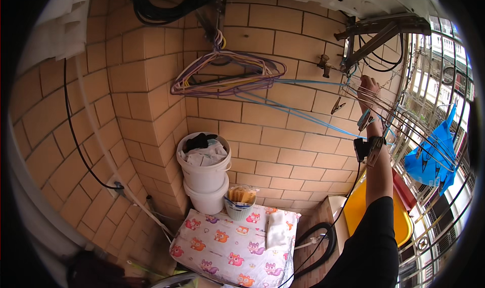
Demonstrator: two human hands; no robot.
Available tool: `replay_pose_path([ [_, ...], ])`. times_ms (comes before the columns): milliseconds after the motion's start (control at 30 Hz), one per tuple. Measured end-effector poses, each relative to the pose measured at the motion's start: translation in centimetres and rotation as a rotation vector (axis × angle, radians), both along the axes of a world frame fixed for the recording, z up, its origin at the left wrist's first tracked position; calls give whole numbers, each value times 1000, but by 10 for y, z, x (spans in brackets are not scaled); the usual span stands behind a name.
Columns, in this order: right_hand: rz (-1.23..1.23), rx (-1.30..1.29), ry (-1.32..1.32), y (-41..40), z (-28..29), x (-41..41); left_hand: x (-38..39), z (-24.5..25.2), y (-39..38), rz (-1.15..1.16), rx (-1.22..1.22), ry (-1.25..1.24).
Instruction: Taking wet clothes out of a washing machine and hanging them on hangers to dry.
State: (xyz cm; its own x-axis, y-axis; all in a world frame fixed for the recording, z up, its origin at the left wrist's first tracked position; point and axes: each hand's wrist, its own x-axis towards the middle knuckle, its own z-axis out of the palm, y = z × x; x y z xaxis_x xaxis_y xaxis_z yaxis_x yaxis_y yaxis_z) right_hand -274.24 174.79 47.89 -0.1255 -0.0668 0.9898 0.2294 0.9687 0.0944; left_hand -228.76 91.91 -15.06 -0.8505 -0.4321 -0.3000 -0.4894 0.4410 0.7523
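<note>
My right hand (pixel 369 88) is raised at the upper right, its fingers curled at the end of a wire drying rack (pixel 401 115) with clothespins; whether it grips the wire is unclear. Clothespins (pixel 365 120) hang beside my forearm, and a blue plastic bag (pixel 432 155) is clipped at the rack's far end. Blue cords (pixel 310 120) run left from the rack to a bunch of hangers (pixel 231 74) hung under a metal bracket. My left hand is out of view. Below lies a squirrel-print cloth (pixel 231 246) with a folded white cloth (pixel 277 231) on it.
Two stacked white buckets (pixel 206 174), the upper holding cloths, stand against the tiled wall beside a small basket (pixel 239 208) of packets. A brass tap (pixel 324 65) and a metal bracket (pixel 379 38) project from the wall. A yellow basin (pixel 356 208) stands near the window bars (pixel 428 227).
</note>
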Motion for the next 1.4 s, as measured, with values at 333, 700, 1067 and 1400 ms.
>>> replay_pose_path([
  [333, -123, -156, -223, -7, -143, 34, -57, 105, 38, -5, 310, 376],
  [700, 1353, -1670, -1067, -375, -474, 221, -216, 190, 89, -946, 561, 374],
  [1067, 1070, -1592, -813, -461, -453, 270, -261, 206, 115, -821, 399, 210],
  [1400, 995, -1248, -773, -546, -447, 279, -231, 217, 108, -674, 1232, 144],
])
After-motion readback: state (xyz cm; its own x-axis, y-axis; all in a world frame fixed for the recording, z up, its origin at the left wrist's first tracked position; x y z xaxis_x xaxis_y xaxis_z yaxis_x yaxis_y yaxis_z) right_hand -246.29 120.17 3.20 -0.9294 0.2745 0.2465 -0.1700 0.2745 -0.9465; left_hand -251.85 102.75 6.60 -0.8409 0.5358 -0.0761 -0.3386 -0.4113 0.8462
